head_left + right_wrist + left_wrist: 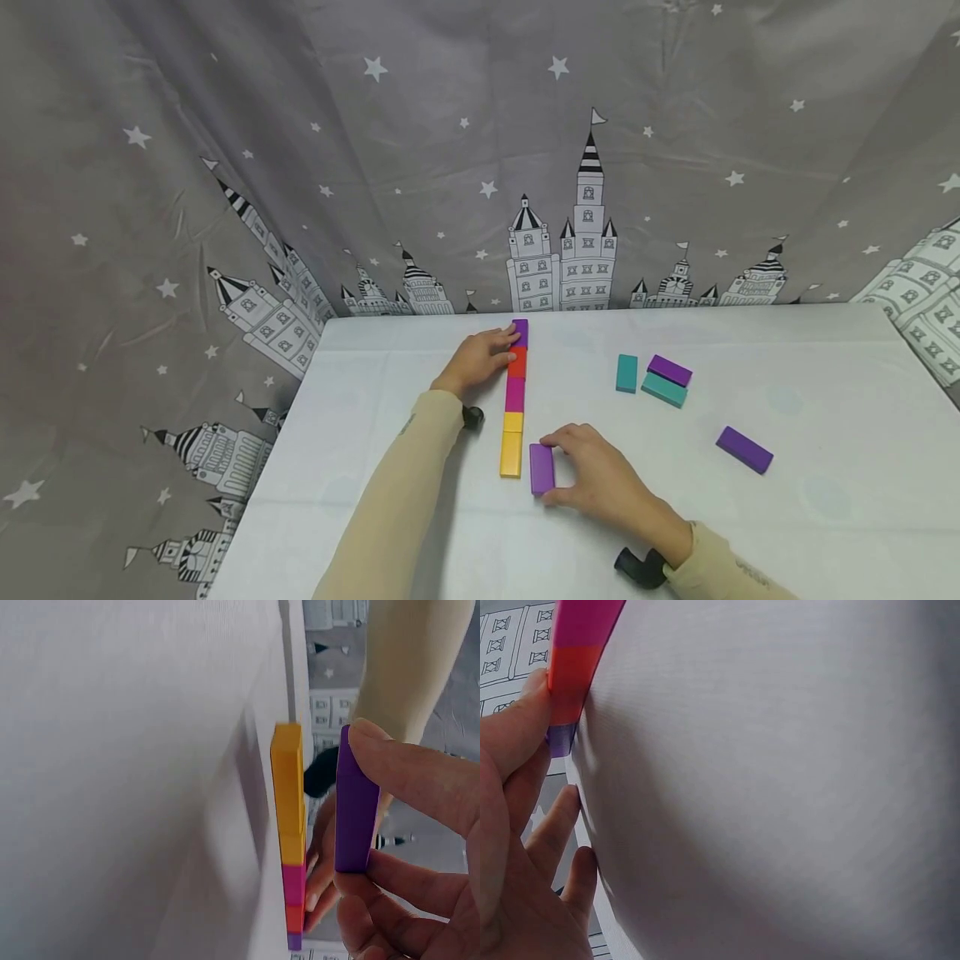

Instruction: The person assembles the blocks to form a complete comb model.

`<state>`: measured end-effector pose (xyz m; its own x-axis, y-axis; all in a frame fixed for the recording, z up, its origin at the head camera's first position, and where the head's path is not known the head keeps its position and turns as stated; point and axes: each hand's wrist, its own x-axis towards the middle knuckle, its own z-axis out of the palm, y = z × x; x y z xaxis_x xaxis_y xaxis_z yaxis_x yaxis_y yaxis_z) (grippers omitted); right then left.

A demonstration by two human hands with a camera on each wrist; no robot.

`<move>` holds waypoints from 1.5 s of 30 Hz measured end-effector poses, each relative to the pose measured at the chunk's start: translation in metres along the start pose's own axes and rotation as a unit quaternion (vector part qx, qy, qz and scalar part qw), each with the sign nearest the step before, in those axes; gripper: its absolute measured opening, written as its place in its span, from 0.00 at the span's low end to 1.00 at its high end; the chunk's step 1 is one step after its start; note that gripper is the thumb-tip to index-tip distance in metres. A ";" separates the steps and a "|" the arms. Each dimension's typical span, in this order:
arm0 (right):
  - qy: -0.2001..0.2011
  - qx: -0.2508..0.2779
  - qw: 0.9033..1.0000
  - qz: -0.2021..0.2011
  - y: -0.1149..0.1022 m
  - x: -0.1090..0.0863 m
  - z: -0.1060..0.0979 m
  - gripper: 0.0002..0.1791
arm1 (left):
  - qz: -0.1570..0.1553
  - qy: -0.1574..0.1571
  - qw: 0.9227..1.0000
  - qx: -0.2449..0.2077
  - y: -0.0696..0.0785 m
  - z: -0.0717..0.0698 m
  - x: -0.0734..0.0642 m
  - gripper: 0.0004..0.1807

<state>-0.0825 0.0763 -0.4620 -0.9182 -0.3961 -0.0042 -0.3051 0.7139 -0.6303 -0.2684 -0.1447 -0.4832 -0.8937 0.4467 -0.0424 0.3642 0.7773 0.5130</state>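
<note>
A straight row of coloured blocks runs away across the table: two yellow blocks [511, 454] nearest, then a magenta block [515, 394], a red block [517, 363] and a purple block [522, 332] at the far end. My left hand [477, 360] touches the far end from its left side, thumb at the red block and a finger at the purple one; its other fingers are extended in the left wrist view. Between thumb and fingers, my right hand [600, 473] pinches another purple block [355, 817] by its ends, just right of the near yellow block and apart from it.
Right of the row lie a teal block [626, 373], a second teal block [664, 390] beside a purple one [670, 371], and a lone purple block [744, 450] farther right. A grey curtain [420, 167] printed with castles and stars hangs behind the white table [825, 392].
</note>
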 end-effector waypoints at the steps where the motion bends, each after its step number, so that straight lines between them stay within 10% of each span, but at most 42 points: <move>1: -0.003 -0.003 1.000 -0.005 -0.002 0.000 0.001 0.36 | -0.001 0.000 1.000 0.000 0.000 0.000 0.000 0.27; 20: -0.037 -0.048 0.995 -0.074 -0.020 -0.003 0.026 0.37 | -0.014 -0.006 1.000 0.000 0.000 0.001 0.000 0.27; 35: -0.090 -0.062 0.993 -0.054 -0.027 -0.003 0.032 0.39 | -0.019 -0.007 1.000 -0.008 0.000 0.000 0.000 0.27; 45: -0.058 -0.067 0.994 -0.062 -0.025 -0.012 0.034 0.36 | -0.021 -0.006 1.000 -0.008 0.000 0.001 0.001 0.27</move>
<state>-0.0556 0.0431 -0.4725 -0.8385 -0.5442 -0.0265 -0.4526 0.7229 -0.5221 -0.2688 -0.1442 -0.4843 -0.9048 0.4192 -0.0754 0.3218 0.7888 0.5238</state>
